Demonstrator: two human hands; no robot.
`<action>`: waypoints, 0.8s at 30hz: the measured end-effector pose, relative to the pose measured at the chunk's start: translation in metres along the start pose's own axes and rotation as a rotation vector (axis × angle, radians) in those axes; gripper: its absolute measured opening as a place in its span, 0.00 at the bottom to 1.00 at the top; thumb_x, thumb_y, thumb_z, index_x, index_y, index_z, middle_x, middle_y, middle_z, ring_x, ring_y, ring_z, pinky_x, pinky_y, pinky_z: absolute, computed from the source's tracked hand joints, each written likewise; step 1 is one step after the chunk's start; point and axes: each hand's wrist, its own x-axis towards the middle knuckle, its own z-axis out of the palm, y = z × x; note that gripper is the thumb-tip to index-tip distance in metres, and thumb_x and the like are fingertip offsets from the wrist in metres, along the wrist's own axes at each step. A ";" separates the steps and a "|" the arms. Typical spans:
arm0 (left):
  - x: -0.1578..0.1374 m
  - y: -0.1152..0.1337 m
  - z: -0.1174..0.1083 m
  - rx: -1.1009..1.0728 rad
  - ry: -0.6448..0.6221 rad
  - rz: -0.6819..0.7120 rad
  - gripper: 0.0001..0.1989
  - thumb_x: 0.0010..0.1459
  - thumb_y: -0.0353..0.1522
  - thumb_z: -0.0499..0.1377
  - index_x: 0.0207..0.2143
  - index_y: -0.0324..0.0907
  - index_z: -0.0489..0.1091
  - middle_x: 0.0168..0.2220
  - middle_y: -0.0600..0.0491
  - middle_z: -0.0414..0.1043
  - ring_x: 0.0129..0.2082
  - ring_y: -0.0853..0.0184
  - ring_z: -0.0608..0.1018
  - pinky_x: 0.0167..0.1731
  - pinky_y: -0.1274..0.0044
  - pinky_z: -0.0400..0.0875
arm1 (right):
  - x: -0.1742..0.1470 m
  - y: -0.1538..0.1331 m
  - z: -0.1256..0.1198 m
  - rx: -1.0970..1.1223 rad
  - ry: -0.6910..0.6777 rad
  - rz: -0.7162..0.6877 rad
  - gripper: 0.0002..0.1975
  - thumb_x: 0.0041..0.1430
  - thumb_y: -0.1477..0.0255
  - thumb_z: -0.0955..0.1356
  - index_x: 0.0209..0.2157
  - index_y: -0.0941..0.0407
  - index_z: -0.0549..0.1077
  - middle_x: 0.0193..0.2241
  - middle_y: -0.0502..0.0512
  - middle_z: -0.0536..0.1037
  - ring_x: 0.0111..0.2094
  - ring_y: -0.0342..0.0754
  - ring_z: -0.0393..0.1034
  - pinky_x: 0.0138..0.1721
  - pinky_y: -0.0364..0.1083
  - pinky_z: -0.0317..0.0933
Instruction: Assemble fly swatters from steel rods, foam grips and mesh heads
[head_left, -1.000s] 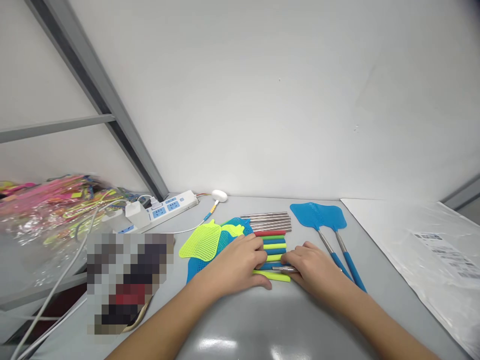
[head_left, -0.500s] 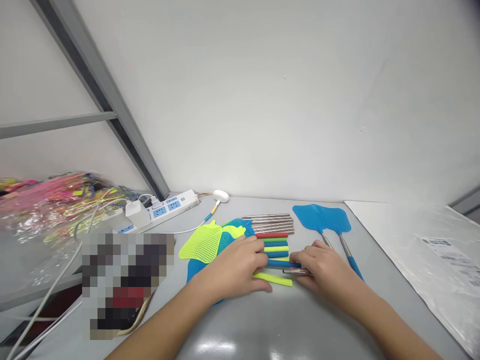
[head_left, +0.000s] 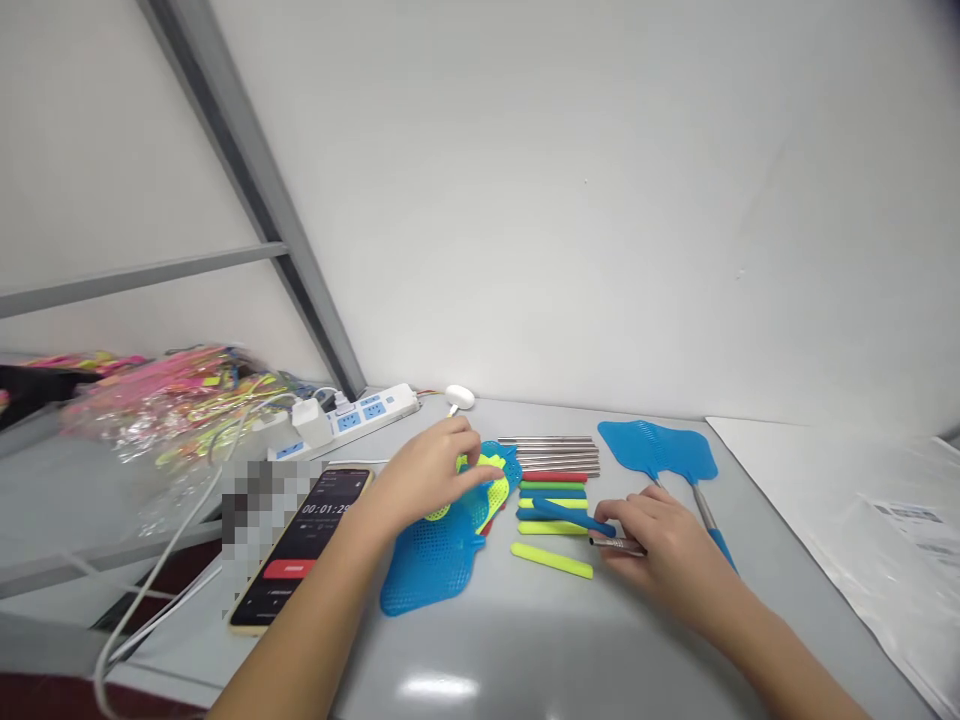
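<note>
My left hand (head_left: 431, 470) hovers over or rests on a pile of fly swatter heads, its thumb and fingers apart. A blue swatter head (head_left: 427, 565) lies below it, and yellow-green heads (head_left: 491, 492) show beside and partly under the fingers. My right hand (head_left: 652, 540) is closed on a metal rod (head_left: 619, 545) and a blue handle sleeve (head_left: 574, 515), which slants over a row of sleeves. Nearer me lies a loose yellow-green sleeve (head_left: 551, 561). Two blue fly swatters (head_left: 660, 450) with metal shafts lie beyond my right hand, which partly covers one.
Several metal rods (head_left: 559, 455) lie behind a red sleeve (head_left: 555, 477). At left are a phone (head_left: 322, 510) showing a timer, a power strip (head_left: 375, 410) with cables, and plastic-bagged colourful items (head_left: 172, 400). White plastic packaging (head_left: 840, 520) covers the right side.
My left hand has moved left and up, off the sleeves to the swatter heads, leaving the yellow-green sleeve on the table. My right hand keeps the rod. The view has shifted, uncovering the phone.
</note>
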 end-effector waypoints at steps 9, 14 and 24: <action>-0.052 -0.010 -0.009 -0.017 0.103 -0.150 0.12 0.62 0.41 0.54 0.37 0.42 0.70 0.39 0.52 0.67 0.40 0.63 0.72 0.42 0.72 0.67 | -0.006 -0.011 0.007 0.038 -0.125 -0.102 0.08 0.58 0.76 0.66 0.40 0.55 0.72 0.26 0.54 0.75 0.30 0.51 0.64 0.32 0.48 0.57; -0.082 0.005 0.011 -0.030 0.068 -0.150 0.13 0.59 0.41 0.59 0.41 0.43 0.70 0.43 0.50 0.68 0.45 0.62 0.71 0.47 0.70 0.66 | -0.007 -0.019 0.012 0.024 -0.221 -0.150 0.07 0.58 0.75 0.66 0.40 0.54 0.71 0.30 0.55 0.77 0.31 0.51 0.67 0.34 0.49 0.57; -0.147 0.049 0.048 0.083 0.146 -0.293 0.17 0.57 0.42 0.61 0.46 0.46 0.70 0.51 0.48 0.67 0.50 0.55 0.67 0.47 0.62 0.63 | -0.010 -0.013 0.031 0.022 -0.264 -0.114 0.07 0.59 0.71 0.66 0.39 0.52 0.74 0.30 0.56 0.79 0.32 0.54 0.69 0.33 0.50 0.59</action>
